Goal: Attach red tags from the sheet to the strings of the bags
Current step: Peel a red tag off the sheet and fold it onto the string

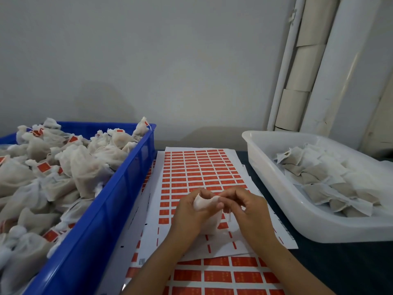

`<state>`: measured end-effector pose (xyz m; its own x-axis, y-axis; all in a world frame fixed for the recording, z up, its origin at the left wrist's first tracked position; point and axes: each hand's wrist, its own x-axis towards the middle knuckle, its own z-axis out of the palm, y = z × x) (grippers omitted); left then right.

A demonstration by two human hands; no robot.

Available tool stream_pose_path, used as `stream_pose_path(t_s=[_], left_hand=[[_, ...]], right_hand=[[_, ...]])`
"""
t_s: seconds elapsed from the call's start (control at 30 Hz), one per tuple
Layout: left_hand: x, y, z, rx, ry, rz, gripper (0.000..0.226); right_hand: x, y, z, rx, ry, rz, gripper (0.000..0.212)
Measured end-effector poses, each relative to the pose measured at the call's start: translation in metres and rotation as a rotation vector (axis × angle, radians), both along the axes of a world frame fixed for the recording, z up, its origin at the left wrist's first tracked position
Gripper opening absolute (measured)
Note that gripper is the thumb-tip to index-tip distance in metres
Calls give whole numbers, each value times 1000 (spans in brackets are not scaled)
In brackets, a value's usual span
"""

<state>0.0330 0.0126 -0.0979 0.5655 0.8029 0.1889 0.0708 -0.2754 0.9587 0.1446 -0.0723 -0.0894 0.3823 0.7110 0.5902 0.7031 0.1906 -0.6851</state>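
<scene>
Gripping a bag [205, 204] over the sheet [197, 167], left hand [189, 211] curled round its gathered top, right hand [244, 209] pinching the string [229, 217] just beside those fingers, blue crate [102, 209] of tagged bags beyond left, white tub [276, 188] of bags beyond right

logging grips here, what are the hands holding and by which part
Both hold one white bag: left hand grips its gathered top, right hand pinches at the neck beside its string.
</scene>
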Motion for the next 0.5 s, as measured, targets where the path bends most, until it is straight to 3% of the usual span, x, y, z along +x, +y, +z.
stream_pose_path(t_s=[0.2,0.33,0.5], left_hand=[[-2,0,3,-19,-51,71,9],[-1,-2,2,-64,-59,112,25],[-1,-2,2,-67,-69,102,11]], right_hand=[[1,0,0,-13,-89,-34,9],[-1,0,-1,4,-97,-59,2],[-3,2,-5,-35,-157,-95,10]])
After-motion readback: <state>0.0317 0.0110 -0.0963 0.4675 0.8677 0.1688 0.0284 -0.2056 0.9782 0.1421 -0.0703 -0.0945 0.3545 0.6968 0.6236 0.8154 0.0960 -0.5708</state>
